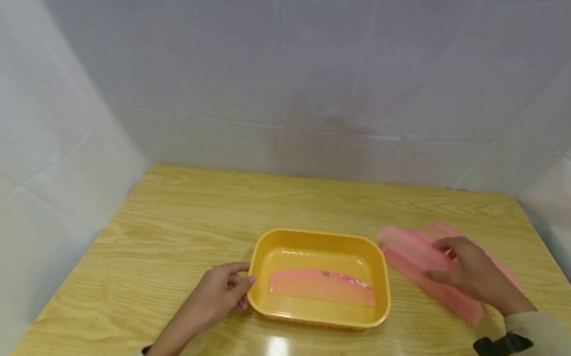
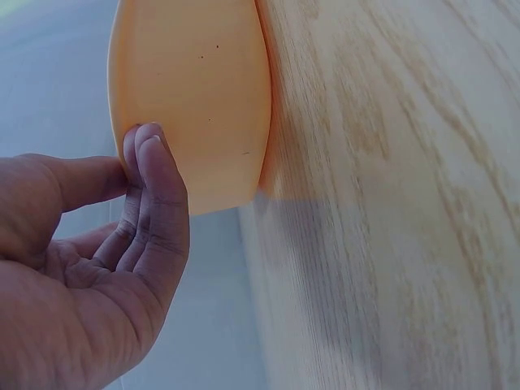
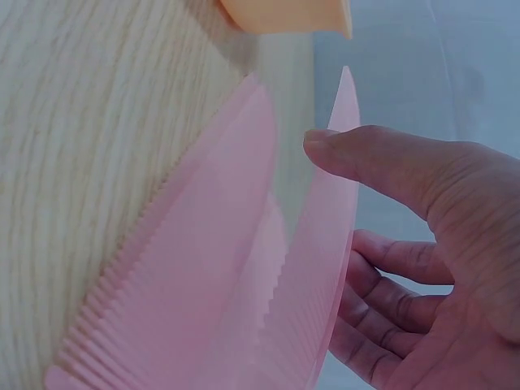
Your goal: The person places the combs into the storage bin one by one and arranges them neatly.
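Note:
A yellow plastic basin (image 1: 315, 320) stands on the table, a pink comb (image 1: 301, 287) with a printed spine lying flat inside it. My left hand (image 1: 216, 296) pinches the basin's left rim; in the left wrist view the thumb is at the rim and the fingertips lie against the outer wall (image 2: 199, 89). To the right of the basin, my right hand (image 1: 472, 276) grips another pink comb (image 3: 323, 223) between thumb and fingers, tilted up above the pile. Beneath it, more pink combs (image 3: 191, 260) lie overlapping on the wood, partly hidden by the hand.
The wood-grain table (image 1: 184, 208) has pale sheeting (image 1: 254, 72) hanging behind it and at both sides. One pink comb (image 1: 507, 272) lies at the far right of the pile, behind the right hand. A dark band (image 1: 501, 348) circles the right wrist.

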### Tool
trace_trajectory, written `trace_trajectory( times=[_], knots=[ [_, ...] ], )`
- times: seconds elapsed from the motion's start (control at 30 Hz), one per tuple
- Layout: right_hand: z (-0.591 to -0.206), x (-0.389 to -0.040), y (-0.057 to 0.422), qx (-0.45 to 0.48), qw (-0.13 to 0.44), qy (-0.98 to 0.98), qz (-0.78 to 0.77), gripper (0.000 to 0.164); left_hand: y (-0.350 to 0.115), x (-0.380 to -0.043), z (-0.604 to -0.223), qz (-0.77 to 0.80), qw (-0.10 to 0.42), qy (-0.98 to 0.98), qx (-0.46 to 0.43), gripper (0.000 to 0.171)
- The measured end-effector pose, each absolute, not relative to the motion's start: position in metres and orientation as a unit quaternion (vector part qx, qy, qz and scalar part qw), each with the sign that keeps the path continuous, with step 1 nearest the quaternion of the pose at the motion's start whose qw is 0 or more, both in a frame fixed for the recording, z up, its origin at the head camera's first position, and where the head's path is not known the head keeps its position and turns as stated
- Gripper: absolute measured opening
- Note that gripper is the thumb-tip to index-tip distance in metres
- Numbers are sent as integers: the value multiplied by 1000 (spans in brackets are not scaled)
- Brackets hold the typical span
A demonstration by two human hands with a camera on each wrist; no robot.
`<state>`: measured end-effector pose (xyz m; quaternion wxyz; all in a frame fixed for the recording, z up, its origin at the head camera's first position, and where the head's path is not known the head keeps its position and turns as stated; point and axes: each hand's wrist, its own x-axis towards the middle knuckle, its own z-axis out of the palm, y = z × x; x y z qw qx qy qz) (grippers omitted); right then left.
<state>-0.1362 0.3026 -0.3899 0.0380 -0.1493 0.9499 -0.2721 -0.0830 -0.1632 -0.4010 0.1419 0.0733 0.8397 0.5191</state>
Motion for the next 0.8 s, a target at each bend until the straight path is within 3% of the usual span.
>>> trace_trajectory(
  times=[0.43,0.67,0.8],
  knots=[
    [-380,-141,291,-172,24,945,-279,64,-163,-83,-402,520,141,839,70,50],
    [-374,-140,281,-196,25,928,-315,50,-164,-83,-402,522,142,838,74,50],
    [-370,-140,274,-182,50,928,-320,57,-164,-83,-401,522,142,838,77,51]
  ],
)
